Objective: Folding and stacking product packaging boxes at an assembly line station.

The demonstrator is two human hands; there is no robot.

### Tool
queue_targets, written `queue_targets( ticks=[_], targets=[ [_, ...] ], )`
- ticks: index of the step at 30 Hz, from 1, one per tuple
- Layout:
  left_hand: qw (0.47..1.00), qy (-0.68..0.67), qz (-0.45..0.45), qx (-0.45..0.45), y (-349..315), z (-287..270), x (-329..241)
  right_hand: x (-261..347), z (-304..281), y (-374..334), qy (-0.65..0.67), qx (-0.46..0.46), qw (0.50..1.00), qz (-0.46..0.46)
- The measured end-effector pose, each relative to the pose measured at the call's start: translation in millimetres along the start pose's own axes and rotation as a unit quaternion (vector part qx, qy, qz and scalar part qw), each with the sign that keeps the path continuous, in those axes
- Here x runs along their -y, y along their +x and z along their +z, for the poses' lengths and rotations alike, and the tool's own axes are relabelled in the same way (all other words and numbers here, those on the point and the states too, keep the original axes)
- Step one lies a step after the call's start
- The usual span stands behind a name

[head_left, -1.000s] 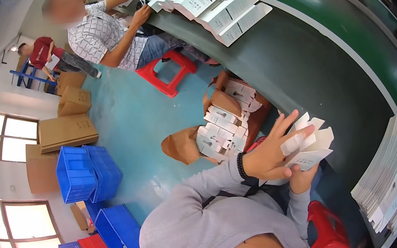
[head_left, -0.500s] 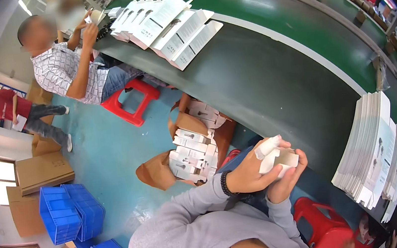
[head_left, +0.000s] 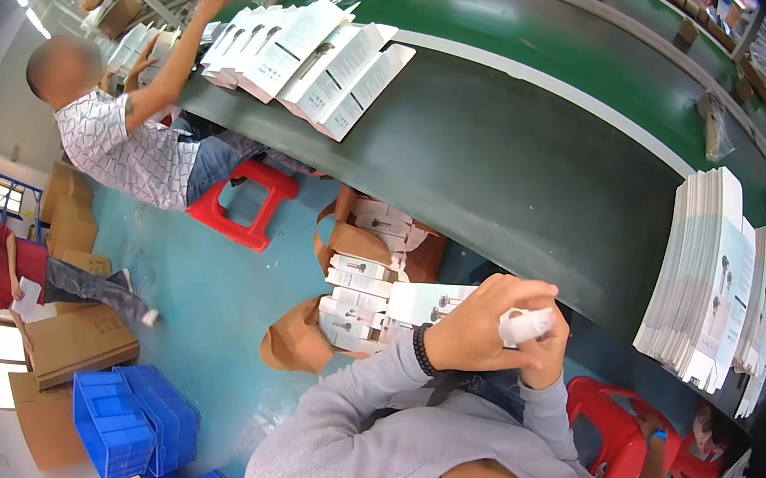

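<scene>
A slim white carton (head_left: 418,302) with a dark product picture lies lengthwise in front of me. My left hand (head_left: 470,329), with a dark bead bracelet at the wrist, is closed round its right end. One finger there has a white wrapping (head_left: 525,326). My right hand (head_left: 545,367) is curled against the same end, its fingertips close to the wrapped finger. Both hands hide that end, so its flaps cannot be seen. Below and to the left, a brown carton (head_left: 334,238) with open flaps holds several similar white cartons (head_left: 353,303).
Flattened cartons stand stacked (head_left: 700,294) on the dark worktable (head_left: 507,155) at right; more lie fanned (head_left: 302,61) at the far left. A co-worker (head_left: 132,136) sits on a red stool (head_left: 248,208). Another person (head_left: 14,268) stands near blue crates (head_left: 131,417).
The carton has turned: its open end faced me, and now its printed side shows, pointing left. My hands have closed round its end. The seated co-worker has reached toward the fanned cartons.
</scene>
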State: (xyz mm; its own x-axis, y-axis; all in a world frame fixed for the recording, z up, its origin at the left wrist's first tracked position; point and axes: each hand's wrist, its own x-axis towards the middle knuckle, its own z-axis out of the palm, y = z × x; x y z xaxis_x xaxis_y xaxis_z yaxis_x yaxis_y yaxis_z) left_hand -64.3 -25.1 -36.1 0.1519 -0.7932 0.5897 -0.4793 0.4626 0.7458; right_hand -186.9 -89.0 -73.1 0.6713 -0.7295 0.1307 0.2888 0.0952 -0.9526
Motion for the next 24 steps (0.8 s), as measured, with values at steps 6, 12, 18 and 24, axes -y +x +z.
queue_targets(
  ticks=[6, 12, 18, 24],
  targets=[
    [0.992, 0.093, 0.02, 0.078, -3, 3, -1, -9, -1, -1, -0.149, -0.026, 0.988, 0.018],
    [0.991, 0.102, 0.025, 0.088, -6, -1, -1, -20, -1, 2, -0.215, -0.011, 0.976, -0.015],
    [0.994, 0.1, 0.006, 0.05, -5, -6, 0, -17, 4, -3, 0.05, -0.02, 0.991, 0.125],
    [0.993, -0.008, 0.035, -0.111, 1, -5, -5, -38, 11, -7, -0.186, 0.111, 0.976, 0.01]
  ],
)
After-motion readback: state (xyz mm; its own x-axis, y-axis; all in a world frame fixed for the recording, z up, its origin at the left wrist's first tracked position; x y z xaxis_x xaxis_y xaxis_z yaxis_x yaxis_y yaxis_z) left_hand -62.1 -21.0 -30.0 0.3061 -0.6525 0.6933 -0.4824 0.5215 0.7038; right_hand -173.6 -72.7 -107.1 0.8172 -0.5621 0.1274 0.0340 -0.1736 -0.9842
